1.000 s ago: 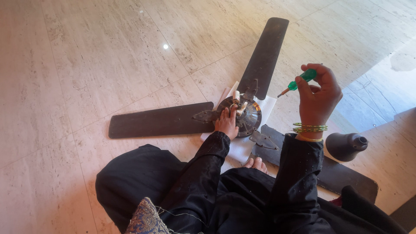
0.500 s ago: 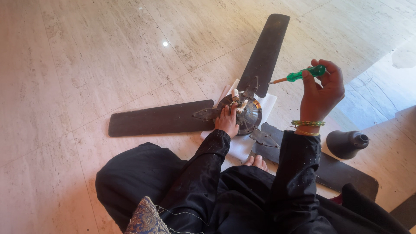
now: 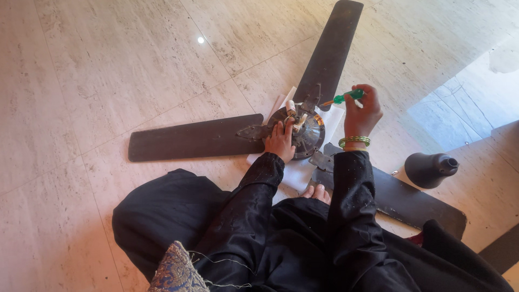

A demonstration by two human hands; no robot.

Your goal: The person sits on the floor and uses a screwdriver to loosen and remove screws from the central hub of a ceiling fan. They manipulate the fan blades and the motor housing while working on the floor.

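Counts, L to R: 3 fan blades, 1 motor hub, 1 white paper sheet, 1 screwdriver, 1 dark bell-shaped cover, 2 hands. Ceiling fan lies flat on pale stone-tile floor (image 3: 108, 70); dark brown, dusty, w/ metal brackets joining blades to hub. Left blade (image 3: 189, 139) runs out leftwards from the left-hand fingertips; upper blade (image 3: 330, 48) goes up & away past the right-hand fingers; third blade (image 3: 411, 203) runs lower right, below the right wrist, partly behind the sleeve. Left hand (image 3: 280, 141) lies flat on the near-left edge of the motor hub (image 3: 305, 132), fingers (image 3: 280, 128) together & pressed on it, holding nothing. Hub is round, dark metal w/ a coppery rim patch & pale wire connectors on top, just beyond the left fingertips. White paper sheet (image 3: 297, 176) under the hub, showing near the left wrist & beside the right hand. Right hand (image 3: 361, 114) closed round a screwdriver (image 3: 341, 98) w/ clear green handle & orange-ish shank; tip points left toward the upper blade bracket at the hub's top edge, can't tell if it touches. Green-gold bangles on right wrist. Bell-shaped cover (image 3: 431, 169) sits on the floor well to the right of the right hand, apart from the fan. No packages, labels or signs to tell of
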